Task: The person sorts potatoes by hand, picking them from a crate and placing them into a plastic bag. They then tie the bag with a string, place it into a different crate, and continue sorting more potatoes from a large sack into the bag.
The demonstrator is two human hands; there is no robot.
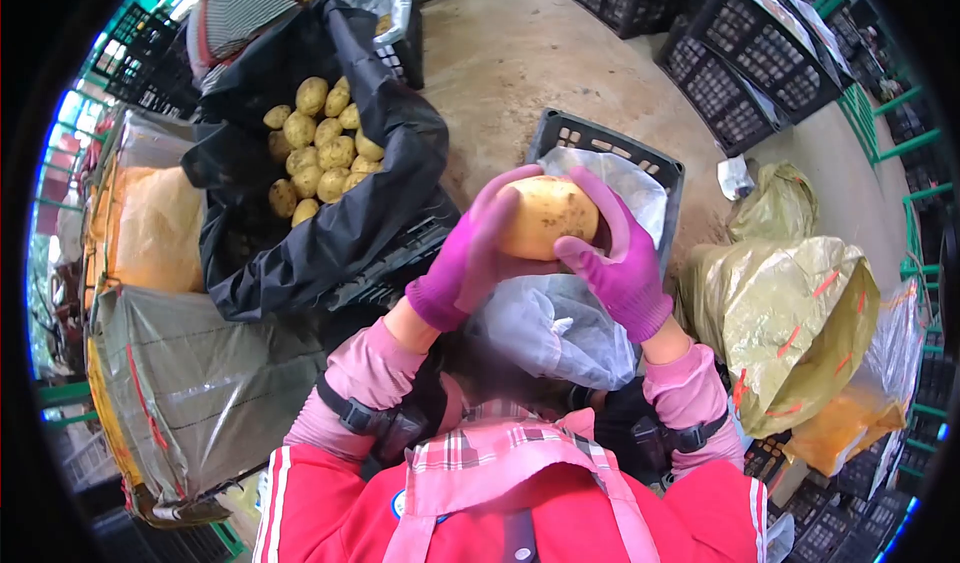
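A large pale-yellow potato (550, 219) with brown specks is held up between my two hands, both in purple gloves. My left hand (480, 248) wraps its left side, and my right hand (622, 253) grips it from the right, thumb across its lower edge. Below the potato is a black crate (672, 178) lined with a clear plastic bag (560, 328); my hands hide much of its inside. To the left, several potatoes (325, 148) lie in a crate draped with black cloth (300, 273).
Stacked black crates (745, 63) stand at the back right. An olive woven sack (780, 313) sits on the right, a filled grey-green sack (200, 383) on the left. Another person (240, 18) is at the upper left, beside a plastic-lined crate (403, 48).
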